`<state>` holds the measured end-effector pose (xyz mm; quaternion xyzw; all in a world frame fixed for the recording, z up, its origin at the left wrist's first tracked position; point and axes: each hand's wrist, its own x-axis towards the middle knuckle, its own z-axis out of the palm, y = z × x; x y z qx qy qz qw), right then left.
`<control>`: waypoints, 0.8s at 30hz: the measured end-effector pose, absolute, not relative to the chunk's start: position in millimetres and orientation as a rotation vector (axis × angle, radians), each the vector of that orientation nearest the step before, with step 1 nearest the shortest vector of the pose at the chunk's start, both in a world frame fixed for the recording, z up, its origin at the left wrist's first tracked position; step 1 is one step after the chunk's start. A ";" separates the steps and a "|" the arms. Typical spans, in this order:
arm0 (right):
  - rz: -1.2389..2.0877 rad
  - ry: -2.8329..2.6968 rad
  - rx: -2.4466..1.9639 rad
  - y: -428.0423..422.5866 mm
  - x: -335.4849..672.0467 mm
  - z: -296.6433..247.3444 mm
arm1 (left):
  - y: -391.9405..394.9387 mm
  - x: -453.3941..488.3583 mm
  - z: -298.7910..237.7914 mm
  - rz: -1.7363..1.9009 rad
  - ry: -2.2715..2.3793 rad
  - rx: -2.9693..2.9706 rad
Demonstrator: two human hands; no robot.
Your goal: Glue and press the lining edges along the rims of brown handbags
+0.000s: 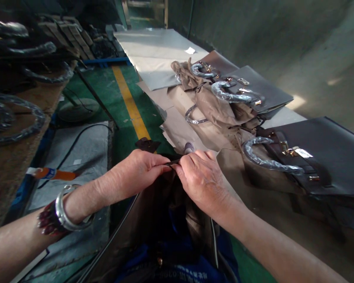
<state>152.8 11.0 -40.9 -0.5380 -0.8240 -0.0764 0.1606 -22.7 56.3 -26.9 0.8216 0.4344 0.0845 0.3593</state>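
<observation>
A dark brown handbag (153,214) is on my lap, its inside facing up and deep in shadow. My left hand (132,173) pinches its dark upper edge between thumb and fingers. Close beside it, my right hand (205,182) is closed on the same edge, thumb to thumb with the left. A dark flap (147,144) sticks out past my left fingers. Near the bottom, a small gold-coloured metal fitting (159,261) shows on the dark material. The bag's lower part is hard to make out.
To my right, several dark handbags (336,157) with plastic-wrapped handles lie on a paper-covered table (153,59). On the left stands a workbench (26,157) with wrapped handles (38,118). An orange drink bottle (54,173) lies on a lower grey board (85,145). A yellow line (129,100) crosses the green floor.
</observation>
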 end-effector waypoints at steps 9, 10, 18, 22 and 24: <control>0.017 -2.260 -1.328 7.6 169.5 -41.4 | 57.3 -18.1 -22.7 0.168 1.164 2.035; 0.032 -2.234 -1.291 6.4 171.1 -41.8 | 57.5 -18.1 -22.4 0.166 1.170 2.036; 0.228 -2.006 -1.527 3.5 182.7 -58.9 | 57.7 -26.5 -24.1 0.165 1.159 2.030; 0.584 -2.087 -1.584 7.3 192.4 -55.5 | 59.1 -33.4 -27.5 0.198 1.164 2.045; 0.622 -2.133 -1.530 9.4 197.4 -51.1 | 60.0 -36.0 -28.5 0.199 1.159 2.062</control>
